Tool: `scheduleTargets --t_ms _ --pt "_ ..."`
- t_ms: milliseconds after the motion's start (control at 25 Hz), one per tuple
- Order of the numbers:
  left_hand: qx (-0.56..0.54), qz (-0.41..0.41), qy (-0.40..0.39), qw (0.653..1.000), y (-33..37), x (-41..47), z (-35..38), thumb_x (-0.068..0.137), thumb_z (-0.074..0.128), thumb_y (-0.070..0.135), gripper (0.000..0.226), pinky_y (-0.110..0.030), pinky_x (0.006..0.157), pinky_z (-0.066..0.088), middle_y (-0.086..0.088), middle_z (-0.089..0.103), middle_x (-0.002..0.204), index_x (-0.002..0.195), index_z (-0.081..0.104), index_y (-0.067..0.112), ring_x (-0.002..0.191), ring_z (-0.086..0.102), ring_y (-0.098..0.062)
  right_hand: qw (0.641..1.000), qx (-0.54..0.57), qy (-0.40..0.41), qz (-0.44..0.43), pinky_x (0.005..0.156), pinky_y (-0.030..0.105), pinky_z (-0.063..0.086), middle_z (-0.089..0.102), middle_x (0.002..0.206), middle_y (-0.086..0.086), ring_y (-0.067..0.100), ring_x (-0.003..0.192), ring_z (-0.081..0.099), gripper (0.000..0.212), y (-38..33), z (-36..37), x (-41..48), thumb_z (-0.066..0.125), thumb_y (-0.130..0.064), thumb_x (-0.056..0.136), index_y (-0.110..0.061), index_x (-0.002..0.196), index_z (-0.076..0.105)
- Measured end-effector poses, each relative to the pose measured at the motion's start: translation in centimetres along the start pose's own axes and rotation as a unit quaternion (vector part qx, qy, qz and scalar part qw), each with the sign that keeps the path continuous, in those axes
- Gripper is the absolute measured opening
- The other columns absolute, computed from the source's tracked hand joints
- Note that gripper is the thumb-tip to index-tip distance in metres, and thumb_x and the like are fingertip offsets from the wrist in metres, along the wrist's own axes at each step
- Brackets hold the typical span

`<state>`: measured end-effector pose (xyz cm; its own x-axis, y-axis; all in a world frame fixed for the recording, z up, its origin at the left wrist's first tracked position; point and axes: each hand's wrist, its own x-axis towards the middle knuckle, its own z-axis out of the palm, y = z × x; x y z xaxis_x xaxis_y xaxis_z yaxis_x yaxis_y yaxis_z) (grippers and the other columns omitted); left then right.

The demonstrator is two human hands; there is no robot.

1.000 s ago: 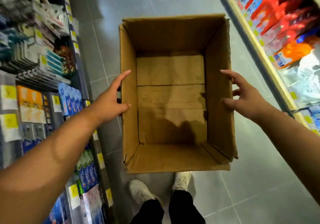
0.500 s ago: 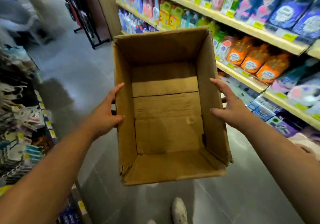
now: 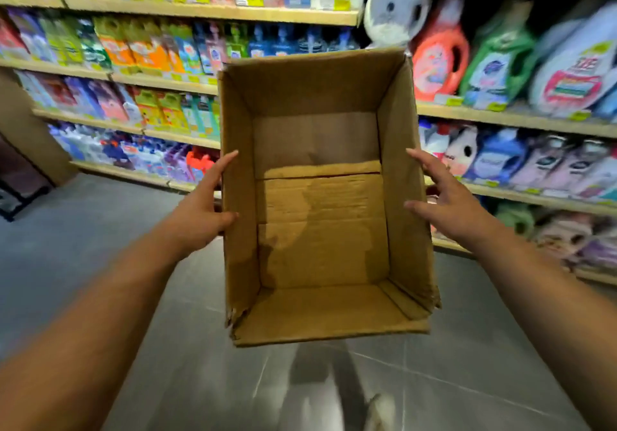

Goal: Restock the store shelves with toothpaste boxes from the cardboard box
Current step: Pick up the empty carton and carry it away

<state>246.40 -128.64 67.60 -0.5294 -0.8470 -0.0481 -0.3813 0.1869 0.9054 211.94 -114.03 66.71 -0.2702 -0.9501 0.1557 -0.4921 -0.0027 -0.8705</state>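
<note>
An open brown cardboard box (image 3: 405, 203) hangs in the air in front of me, carried between both hands. Its inside shows only bare cardboard flaps; no toothpaste boxes are visible in it. My left hand (image 3: 197, 213) presses flat against the box's left wall, thumb at the rim, fingers straight. My right hand (image 3: 447, 200) presses the right wall in the same way, fingers spread and straight. The box is tipped a little away from me.
Wooden store shelves (image 3: 213, 11) full of colourful packets and bottles run across the back. Large detergent bottles (image 3: 440, 57) fill the upper right shelf. Grey tiled floor (image 3: 83, 237) lies below, with a foot (image 3: 377, 410) near the bottom edge.
The view has swung from the floor and the left-hand rack up toward the right-hand shelves. The box stays carried between both hands, which keep the same hold.
</note>
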Motion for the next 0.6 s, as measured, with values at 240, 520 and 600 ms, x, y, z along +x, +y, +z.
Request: scheduleTargets --t_ms 240,520,600 --pt "0.009 0.098 -0.115 0.988 9.7 3.8 11.2 0.085 0.053 -0.013 0.095 -0.029 0.066 0.058 0.009 0.052 0.126 0.136 0.025 0.062 0.093 0.068 -0.018 0.990 -0.065 0.118 0.047 0.105 0.052 0.041 0.032 0.147 -0.021 0.026 0.136 0.039 0.077 1.0 -14.0 -9.6 0.065 -0.004 0.086 -0.056 0.134 0.036" --pt "0.046 0.196 -0.213 0.956 21.2 7.2 27.9 0.082 0.055 -0.011 0.100 -0.040 0.061 0.055 0.007 0.048 0.134 0.134 0.021 0.067 0.081 0.068 -0.028 0.962 -0.092 0.240 0.094 0.110 0.036 0.031 0.028 0.152 -0.016 0.005 0.138 0.026 0.077 4.1 -29.5 -19.9 0.067 -0.006 0.085 -0.058 0.133 0.034" --pt "0.056 0.219 -0.237 0.945 24.1 8.0 33.3 0.080 0.055 -0.011 0.101 -0.050 0.062 0.055 0.005 0.045 0.140 0.134 0.020 0.067 0.084 0.063 -0.045 0.951 -0.106 0.269 0.110 0.110 0.032 0.026 0.028 0.150 -0.017 0.001 0.136 0.023 0.078 5.0 -34.0 -22.7 0.067 -0.007 0.085 -0.059 0.131 0.033"
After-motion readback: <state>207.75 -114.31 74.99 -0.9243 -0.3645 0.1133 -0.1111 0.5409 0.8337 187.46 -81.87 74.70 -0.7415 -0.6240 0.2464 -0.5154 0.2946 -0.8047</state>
